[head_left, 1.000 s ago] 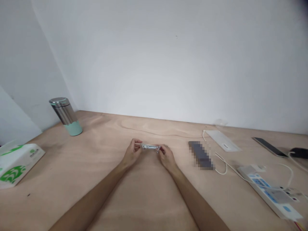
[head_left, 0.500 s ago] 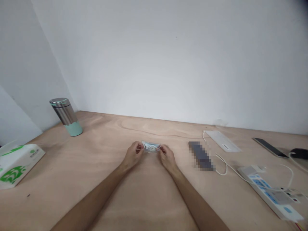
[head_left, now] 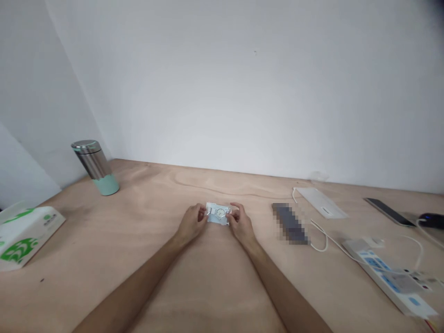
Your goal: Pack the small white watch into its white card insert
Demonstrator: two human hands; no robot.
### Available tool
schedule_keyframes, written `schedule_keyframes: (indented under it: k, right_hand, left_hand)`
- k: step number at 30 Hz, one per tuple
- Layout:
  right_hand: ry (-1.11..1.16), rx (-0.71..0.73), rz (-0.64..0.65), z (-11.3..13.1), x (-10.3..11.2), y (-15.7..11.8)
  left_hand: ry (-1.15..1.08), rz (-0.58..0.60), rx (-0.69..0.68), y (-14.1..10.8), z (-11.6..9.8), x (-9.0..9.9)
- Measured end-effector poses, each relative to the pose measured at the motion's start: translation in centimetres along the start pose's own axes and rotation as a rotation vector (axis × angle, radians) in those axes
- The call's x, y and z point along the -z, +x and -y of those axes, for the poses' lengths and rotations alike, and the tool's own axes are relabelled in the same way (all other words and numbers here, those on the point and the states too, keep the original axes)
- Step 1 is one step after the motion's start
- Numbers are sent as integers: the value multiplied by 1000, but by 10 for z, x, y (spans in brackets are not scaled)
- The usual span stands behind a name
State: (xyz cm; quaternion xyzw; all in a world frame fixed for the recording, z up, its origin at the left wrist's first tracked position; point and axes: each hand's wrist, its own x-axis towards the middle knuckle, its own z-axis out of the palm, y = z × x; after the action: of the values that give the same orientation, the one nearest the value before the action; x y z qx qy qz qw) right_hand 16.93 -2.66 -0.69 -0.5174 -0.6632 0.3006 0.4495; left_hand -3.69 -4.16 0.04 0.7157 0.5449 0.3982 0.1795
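A small, clear, crinkly plastic packet (head_left: 216, 220) lies over the wooden table between my hands. Its inside is pale blue, and a round white dial like a watch face (head_left: 220, 212) shows through, with a strap-like strip beside it. My left hand (head_left: 192, 223) has its curled fingertips on the packet's left edge. At the right edge, my right hand (head_left: 242, 225) keeps its thumb against the packet, the index finger arched over the upper corner. The undersides of the fingers are hidden.
Left stand a steel and mint-green tumbler (head_left: 97, 167) and a white-green tissue pack (head_left: 31, 236). To the right lie a pixelated dark phone (head_left: 291, 224), a white pouch (head_left: 321, 203), a dark flat device (head_left: 387, 212), white cables and a power strip (head_left: 388, 277). Behind rises a wall (head_left: 222, 92).
The packet has spread flatter, so more of its blue face and the dial show. My right index finger has lifted and straightened along the upper edge; both hands stay in nearly the same place.
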Motion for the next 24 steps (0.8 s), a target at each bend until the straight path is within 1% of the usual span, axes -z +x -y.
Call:
schedule_keyframes:
  k: [2, 5, 11, 16, 19, 24]
  right_hand:
    - [-74, 7, -8, -1, 1, 1]
    - [-123, 33, -13, -1, 1, 1]
    - [-198, 104, -9, 1, 0, 0]
    - [-174, 132, -9, -5, -1, 1]
    - [-161, 161, 20, -10, 0, 1]
    - [-122, 151, 53, -16, 1, 4]
  left_hand:
    - [29, -8, -41, -1, 1, -1]
    - [102, -7, -124, -1, 2, -2]
    - [189, 64, -186, -3, 2, -2]
    - [217, 108, -201, -6, -1, -1]
    - [234, 142, -192, -6, -4, 2]
    - [192, 140, -191, -4, -3, 5]
